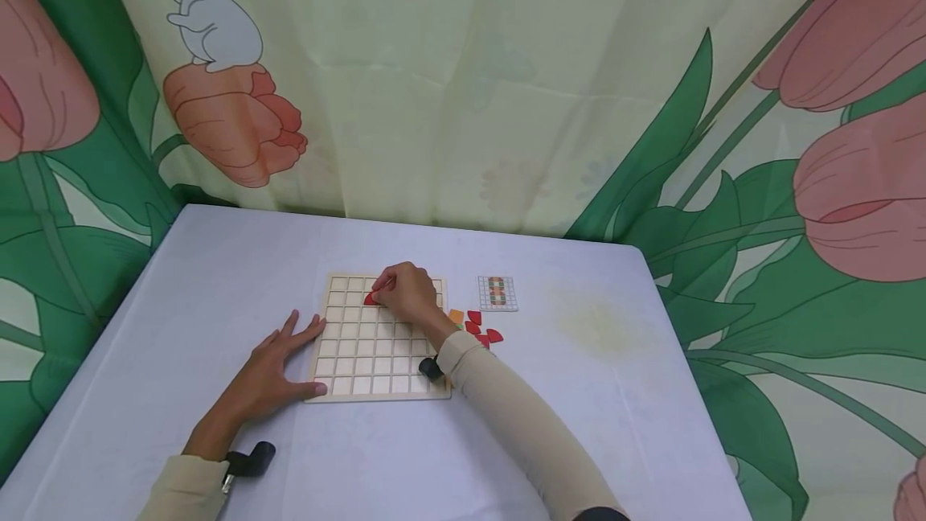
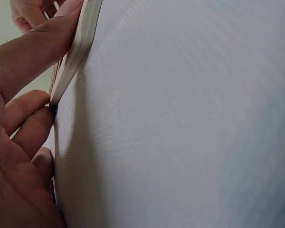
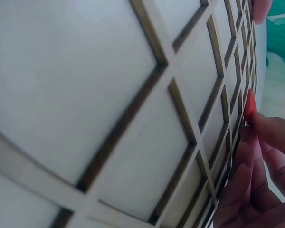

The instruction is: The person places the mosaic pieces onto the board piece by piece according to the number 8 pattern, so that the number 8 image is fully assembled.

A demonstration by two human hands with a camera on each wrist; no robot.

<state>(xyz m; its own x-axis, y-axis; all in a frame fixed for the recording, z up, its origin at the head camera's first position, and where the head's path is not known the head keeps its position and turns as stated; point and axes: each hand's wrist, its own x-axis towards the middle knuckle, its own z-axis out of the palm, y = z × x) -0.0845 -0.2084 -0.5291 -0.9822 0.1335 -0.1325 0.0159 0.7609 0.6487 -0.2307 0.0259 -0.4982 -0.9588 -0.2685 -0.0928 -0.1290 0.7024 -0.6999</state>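
Head view: right hand (image 1: 407,292) pinching red piece (image 1: 372,298) in fingertip grip, over far rows of grid board (image 1: 362,360), piece poking left of fingers toward empty cells. Left hand (image 1: 278,364) flat on desk (image 1: 615,392), fingers straight, bracing board's near-left edge (holds nothing). Spare pieces (image 1: 477,326) just right of board, nearer right hand. Pattern card (image 1: 497,293) beyond them.
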